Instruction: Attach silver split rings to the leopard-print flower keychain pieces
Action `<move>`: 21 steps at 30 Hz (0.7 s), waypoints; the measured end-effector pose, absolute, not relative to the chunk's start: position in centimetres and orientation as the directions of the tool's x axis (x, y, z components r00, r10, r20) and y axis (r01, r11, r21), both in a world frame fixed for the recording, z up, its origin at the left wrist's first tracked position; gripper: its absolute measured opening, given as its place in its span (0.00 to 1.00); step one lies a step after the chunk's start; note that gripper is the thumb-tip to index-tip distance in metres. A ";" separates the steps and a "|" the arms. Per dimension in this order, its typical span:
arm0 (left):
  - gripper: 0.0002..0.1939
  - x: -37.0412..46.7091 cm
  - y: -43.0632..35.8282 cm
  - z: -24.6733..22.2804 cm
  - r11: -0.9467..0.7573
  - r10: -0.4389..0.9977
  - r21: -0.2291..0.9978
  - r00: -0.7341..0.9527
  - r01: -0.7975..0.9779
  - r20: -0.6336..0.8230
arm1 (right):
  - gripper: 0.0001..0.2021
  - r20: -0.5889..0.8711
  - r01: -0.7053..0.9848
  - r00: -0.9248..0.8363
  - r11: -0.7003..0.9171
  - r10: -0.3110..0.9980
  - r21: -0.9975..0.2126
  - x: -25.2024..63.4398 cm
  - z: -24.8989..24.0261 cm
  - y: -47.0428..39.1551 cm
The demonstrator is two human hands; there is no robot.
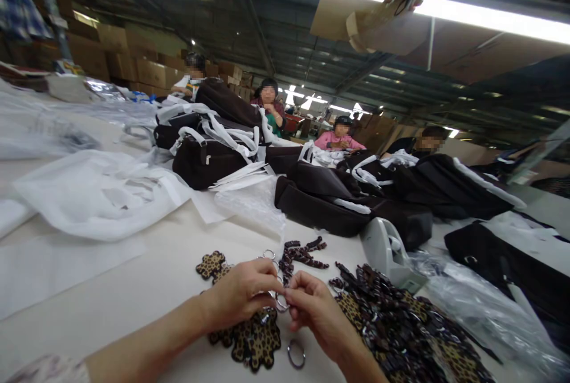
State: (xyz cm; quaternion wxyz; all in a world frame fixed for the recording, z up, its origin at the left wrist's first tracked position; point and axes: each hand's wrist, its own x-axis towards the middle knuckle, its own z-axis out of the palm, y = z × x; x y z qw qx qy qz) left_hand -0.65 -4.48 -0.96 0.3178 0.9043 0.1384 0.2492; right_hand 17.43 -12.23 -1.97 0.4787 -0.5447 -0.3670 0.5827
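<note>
Close together over the white table, my left hand (240, 293) and my right hand (314, 307) meet at a silver metal ring (282, 303). Thumb and fingers of each hand are pinched at the ring; part of it is hidden behind them. Below my left hand lie leopard-print, flower-shaped charms (256, 340) with dark edges, and another charm (210, 265) is just beyond it. A loose ring (296, 354) rests nearer me. More rings (269, 254) lie behind my hands, beside dark patterned straps (308, 254).
A heap of dark straps and leopard-print pieces (401, 329) covers the right side. Behind it stands a white tape dispenser (388, 252). Black bags (320, 199) with white-wrapped handles line the back. White wrapping (102, 193) lies left. Several people sit across the table.
</note>
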 end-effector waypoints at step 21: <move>0.20 1.3 -6.1 -0.7 0.392 0.735 0.896 0.657 -0.208 -0.169 | 0.18 0.097 -0.136 0.195 0.125 0.976 -0.983 16.6 -2.7 -12.3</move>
